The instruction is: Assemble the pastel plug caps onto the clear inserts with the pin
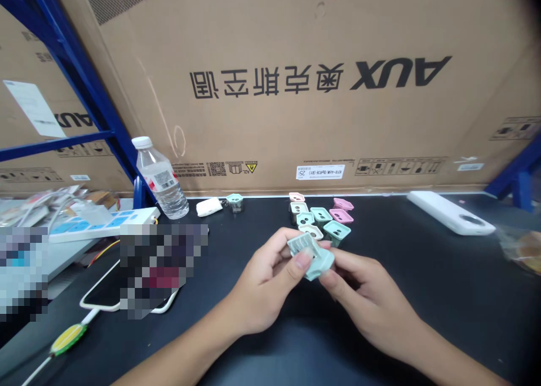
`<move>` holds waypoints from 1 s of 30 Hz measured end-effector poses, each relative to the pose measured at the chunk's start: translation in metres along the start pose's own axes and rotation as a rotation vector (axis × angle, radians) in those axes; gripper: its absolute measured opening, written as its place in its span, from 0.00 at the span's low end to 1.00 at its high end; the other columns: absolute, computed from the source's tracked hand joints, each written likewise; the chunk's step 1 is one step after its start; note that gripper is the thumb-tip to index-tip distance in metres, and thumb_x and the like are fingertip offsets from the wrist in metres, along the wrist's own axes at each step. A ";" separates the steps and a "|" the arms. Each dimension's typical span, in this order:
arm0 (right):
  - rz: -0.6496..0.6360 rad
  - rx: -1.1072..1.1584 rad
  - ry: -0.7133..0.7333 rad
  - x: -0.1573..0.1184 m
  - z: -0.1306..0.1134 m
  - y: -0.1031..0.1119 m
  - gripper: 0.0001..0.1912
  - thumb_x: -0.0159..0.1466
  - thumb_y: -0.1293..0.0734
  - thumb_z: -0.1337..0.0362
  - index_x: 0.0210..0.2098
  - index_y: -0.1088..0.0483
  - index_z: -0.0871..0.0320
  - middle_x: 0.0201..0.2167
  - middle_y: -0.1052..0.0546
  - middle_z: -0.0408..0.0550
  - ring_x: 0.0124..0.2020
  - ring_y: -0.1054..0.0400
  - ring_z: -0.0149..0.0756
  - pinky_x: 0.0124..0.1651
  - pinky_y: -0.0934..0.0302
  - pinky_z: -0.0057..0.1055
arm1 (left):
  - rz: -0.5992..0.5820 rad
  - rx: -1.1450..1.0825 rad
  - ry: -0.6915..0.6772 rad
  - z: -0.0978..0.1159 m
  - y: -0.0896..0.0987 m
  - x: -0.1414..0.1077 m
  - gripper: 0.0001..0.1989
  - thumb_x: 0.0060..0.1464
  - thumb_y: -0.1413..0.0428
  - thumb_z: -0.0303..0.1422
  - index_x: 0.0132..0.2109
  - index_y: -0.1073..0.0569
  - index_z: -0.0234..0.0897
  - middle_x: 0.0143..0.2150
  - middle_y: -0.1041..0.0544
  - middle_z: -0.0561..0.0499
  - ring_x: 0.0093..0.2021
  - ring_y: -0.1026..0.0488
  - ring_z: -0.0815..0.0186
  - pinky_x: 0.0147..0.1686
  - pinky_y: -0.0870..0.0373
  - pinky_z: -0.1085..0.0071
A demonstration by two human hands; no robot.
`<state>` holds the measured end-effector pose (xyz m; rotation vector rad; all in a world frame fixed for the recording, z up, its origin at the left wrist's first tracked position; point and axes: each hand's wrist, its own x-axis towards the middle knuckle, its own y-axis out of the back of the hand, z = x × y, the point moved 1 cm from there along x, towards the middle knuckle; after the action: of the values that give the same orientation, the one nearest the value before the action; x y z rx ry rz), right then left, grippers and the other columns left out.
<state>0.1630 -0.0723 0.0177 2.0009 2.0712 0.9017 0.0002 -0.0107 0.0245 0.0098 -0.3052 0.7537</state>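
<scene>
Close in front of me, my left hand (276,287) pinches a mint-green plastic pencil sharpener part (319,262), thumb on top of it. One end of the part is ribbed. My right hand (366,296) grips the right end of the same part between thumb and fingers; its other fingers are partly hidden. Whether it is one piece or two fitted together, I cannot tell. Just beyond my hands stands a group of small two-hole pencil sharpeners, among them a green one (337,230), a pink one (341,216) and a cream one (310,231).
Left on the black table (236,352) lie a phone (101,290) with a cable, a power strip (105,223), a water bottle (163,180), a white case (209,207) and a lone green sharpener (235,201). A white device (450,212) is at right. A large carton (270,127) stands behind.
</scene>
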 end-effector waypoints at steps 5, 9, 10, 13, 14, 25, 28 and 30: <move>-0.037 -0.004 0.007 -0.002 0.000 -0.008 0.13 0.69 0.40 0.55 0.36 0.31 0.57 0.28 0.30 0.41 0.28 0.40 0.30 0.33 0.43 0.26 | 0.085 -0.047 0.041 -0.004 0.001 0.004 0.11 0.56 0.40 0.32 0.45 0.22 0.31 0.47 0.19 0.43 0.46 0.22 0.59 0.45 0.27 0.70; -0.044 0.093 -0.032 -0.003 -0.001 -0.013 0.14 0.68 0.39 0.55 0.34 0.30 0.58 0.28 0.29 0.42 0.29 0.39 0.32 0.34 0.41 0.27 | 0.030 -0.091 0.071 -0.007 -0.001 0.004 0.11 0.55 0.39 0.31 0.45 0.20 0.34 0.48 0.19 0.44 0.47 0.22 0.59 0.49 0.27 0.69; -0.041 0.132 -0.041 -0.003 -0.002 -0.014 0.14 0.68 0.39 0.55 0.33 0.30 0.58 0.28 0.29 0.42 0.29 0.39 0.32 0.34 0.41 0.27 | 0.029 -0.091 0.067 -0.007 -0.001 0.004 0.11 0.56 0.40 0.32 0.45 0.20 0.34 0.48 0.19 0.44 0.47 0.22 0.59 0.49 0.27 0.68; -0.030 0.262 -0.054 -0.002 -0.001 -0.016 0.15 0.67 0.37 0.53 0.31 0.30 0.58 0.25 0.33 0.41 0.26 0.43 0.29 0.31 0.44 0.26 | 0.020 -0.085 0.059 -0.006 0.000 0.003 0.12 0.56 0.40 0.32 0.47 0.20 0.34 0.49 0.20 0.44 0.48 0.22 0.57 0.51 0.28 0.66; -0.032 0.307 -0.060 -0.003 -0.001 -0.016 0.17 0.67 0.37 0.53 0.29 0.32 0.58 0.22 0.35 0.39 0.23 0.46 0.28 0.28 0.45 0.26 | 0.013 -0.083 0.059 -0.005 0.000 0.003 0.12 0.56 0.40 0.33 0.47 0.20 0.34 0.48 0.20 0.44 0.48 0.22 0.57 0.51 0.28 0.65; -0.164 0.586 -0.163 -0.005 0.004 -0.018 0.26 0.66 0.39 0.44 0.22 0.44 0.57 0.15 0.47 0.33 0.15 0.58 0.21 0.17 0.62 0.23 | -0.024 -0.024 0.045 -0.010 0.004 0.005 0.16 0.54 0.39 0.40 0.44 0.19 0.33 0.43 0.18 0.44 0.44 0.22 0.55 0.49 0.28 0.63; -0.175 0.611 -0.183 -0.005 0.006 -0.018 0.26 0.66 0.39 0.43 0.23 0.44 0.57 0.14 0.48 0.32 0.14 0.59 0.20 0.16 0.63 0.22 | -0.005 -0.008 0.045 -0.013 0.003 0.005 0.16 0.54 0.39 0.41 0.43 0.19 0.33 0.41 0.18 0.44 0.44 0.22 0.55 0.48 0.27 0.64; -0.178 0.611 -0.194 -0.005 0.006 -0.017 0.26 0.66 0.40 0.43 0.23 0.43 0.57 0.13 0.49 0.31 0.14 0.60 0.20 0.15 0.63 0.22 | 0.001 -0.011 0.045 -0.013 0.003 0.005 0.16 0.53 0.39 0.41 0.43 0.19 0.32 0.41 0.18 0.44 0.44 0.22 0.55 0.47 0.28 0.64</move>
<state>0.1516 -0.0738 0.0028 1.9868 2.5573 0.0260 0.0052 -0.0038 0.0128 -0.0179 -0.2664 0.7522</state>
